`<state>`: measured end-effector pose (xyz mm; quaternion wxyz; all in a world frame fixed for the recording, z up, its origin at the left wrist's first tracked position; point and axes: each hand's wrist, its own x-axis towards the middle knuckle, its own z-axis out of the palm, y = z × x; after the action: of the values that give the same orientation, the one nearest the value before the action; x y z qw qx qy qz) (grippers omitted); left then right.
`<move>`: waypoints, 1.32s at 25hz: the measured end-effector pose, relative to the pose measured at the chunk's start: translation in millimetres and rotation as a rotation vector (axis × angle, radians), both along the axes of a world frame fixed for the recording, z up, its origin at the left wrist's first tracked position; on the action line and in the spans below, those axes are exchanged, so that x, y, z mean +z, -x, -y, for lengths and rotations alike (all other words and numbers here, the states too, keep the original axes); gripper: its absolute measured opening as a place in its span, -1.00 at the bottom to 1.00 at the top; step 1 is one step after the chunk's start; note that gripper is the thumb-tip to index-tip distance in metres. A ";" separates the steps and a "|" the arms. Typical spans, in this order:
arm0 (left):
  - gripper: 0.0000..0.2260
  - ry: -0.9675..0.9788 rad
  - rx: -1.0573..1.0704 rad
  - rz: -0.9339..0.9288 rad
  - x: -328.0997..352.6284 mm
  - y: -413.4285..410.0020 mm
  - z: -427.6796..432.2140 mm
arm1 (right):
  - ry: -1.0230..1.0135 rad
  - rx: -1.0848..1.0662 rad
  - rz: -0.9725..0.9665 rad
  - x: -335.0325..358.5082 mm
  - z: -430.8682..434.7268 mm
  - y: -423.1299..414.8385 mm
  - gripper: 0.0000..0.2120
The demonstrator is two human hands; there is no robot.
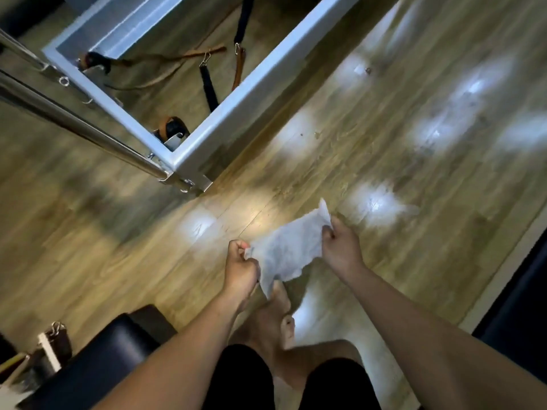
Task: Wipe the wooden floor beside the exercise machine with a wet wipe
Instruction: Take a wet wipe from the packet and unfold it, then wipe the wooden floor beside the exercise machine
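Observation:
A pale wet wipe (pixel 288 248) is stretched out in the air above the wooden floor (pixel 384 161), held by both hands. My left hand (pixel 241 266) pinches its lower left edge. My right hand (pixel 340 245) pinches its upper right corner. The wipe hangs spread and a little crumpled between them, with a flap dangling over my bare feet (pixel 278 315). The exercise machine's white frame (pixel 236 108) lies on the floor at the upper left, its corner a short way beyond the wipe.
A chrome bar (pixel 83 125) runs to the frame's corner. Straps and handles (pixel 207 75) lie inside the frame. A black padded seat (pixel 97 359) sits at the lower left, with a small bag (pixel 57 341) beside it. A dark edge (pixel 521 303) borders the floor on the right.

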<state>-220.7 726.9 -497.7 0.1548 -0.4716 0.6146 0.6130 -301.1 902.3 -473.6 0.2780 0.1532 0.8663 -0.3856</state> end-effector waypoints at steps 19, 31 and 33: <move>-0.58 0.221 0.188 -0.030 -345.7 -47.6 -45.5 | 0.152 0.637 0.026 -351.8 -11.2 64.6 -0.59; -0.46 0.987 -0.634 0.072 -591.4 -56.0 -67.7 | -0.158 1.505 -0.654 -617.8 -16.7 41.3 -0.51; -0.44 1.015 -0.585 0.087 -598.4 -51.7 -68.8 | -0.262 1.566 -0.694 -627.8 -13.6 33.7 -0.46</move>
<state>-168.9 795.7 -1096.1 0.0976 -0.3222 0.9290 0.1540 -334.8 916.0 -1101.5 0.1634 -0.5832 0.7957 -0.0051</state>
